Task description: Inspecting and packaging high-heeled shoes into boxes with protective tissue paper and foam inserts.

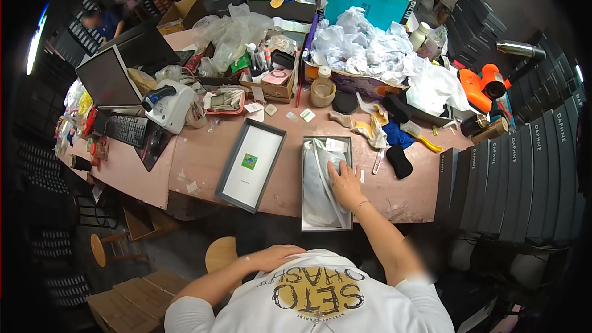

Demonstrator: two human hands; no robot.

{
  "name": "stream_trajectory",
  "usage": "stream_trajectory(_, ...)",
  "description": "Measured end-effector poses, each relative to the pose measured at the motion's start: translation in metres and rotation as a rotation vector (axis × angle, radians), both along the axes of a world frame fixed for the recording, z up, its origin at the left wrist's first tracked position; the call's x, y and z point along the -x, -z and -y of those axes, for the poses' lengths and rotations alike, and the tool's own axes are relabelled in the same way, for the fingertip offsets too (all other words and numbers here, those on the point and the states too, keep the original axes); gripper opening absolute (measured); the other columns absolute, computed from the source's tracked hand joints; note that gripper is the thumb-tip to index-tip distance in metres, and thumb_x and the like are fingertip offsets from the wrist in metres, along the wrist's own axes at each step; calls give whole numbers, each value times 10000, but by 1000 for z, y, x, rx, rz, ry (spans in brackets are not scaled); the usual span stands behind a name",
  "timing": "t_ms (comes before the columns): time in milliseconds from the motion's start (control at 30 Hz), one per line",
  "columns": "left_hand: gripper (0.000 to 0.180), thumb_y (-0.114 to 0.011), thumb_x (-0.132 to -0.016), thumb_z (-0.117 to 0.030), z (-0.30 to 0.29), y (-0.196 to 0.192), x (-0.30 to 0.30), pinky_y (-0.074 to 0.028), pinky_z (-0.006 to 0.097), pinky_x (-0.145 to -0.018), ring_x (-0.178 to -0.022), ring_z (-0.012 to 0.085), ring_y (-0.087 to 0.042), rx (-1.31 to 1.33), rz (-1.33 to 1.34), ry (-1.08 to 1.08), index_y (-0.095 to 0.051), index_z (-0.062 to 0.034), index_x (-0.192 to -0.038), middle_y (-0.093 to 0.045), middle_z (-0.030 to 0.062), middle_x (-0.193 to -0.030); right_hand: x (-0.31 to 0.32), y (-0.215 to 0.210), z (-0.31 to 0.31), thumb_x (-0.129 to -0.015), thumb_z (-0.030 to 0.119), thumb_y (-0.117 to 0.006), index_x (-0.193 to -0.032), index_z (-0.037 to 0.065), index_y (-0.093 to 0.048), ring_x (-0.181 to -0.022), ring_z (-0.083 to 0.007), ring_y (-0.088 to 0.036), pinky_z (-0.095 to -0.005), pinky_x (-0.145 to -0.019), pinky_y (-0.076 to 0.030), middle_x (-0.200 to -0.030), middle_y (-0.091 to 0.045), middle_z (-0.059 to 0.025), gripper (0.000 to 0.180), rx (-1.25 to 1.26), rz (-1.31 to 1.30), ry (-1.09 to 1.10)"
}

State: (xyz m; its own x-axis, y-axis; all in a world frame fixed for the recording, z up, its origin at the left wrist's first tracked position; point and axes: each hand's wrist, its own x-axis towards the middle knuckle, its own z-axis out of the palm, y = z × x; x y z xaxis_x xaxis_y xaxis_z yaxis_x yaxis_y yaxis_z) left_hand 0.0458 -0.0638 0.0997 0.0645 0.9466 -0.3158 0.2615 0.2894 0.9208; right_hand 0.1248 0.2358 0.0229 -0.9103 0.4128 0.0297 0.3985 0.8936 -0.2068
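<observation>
Currently, my right hand (pixel 346 182) is open, fingers spread, on the white paper wrapping (pixel 316 191) inside the grey box (pixel 303 194), which is positioned at the near edge of the table (pixel 407 197). The lid (pixel 240 182) lies inside-up, left of the box and apart from it. My left hand (pixel 280 258) rests against my white shirt (pixel 259 299); whether it grips fabric, I cannot tell.
</observation>
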Motion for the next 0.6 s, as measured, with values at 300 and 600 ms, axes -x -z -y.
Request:
stream_trajectory(300,137,-597,-880,-173,29,-13,-17,-488,388,-713,-824,339,-618,74,-317,-658,-589,-38,-907,-610,158,-863,4,-56,-35,-780,122,-545,-1260,99,-530,-832,-418,-639,-453,-789,-499,-982,-644,-232,481,390,109,75)
stream_trajectory(600,506,-587,-887,-440,-47,0,-2,-412,373,-946,-1135,265,-510,69,-210,-454,-530,-72,-1229,-570,98,-1179,-63,-86,-18,-836,17,-466,-1284,-29,-470,-1078,-219,-561,-344,-931,-434,-1179,-584,-153,451,1243,-524,248)
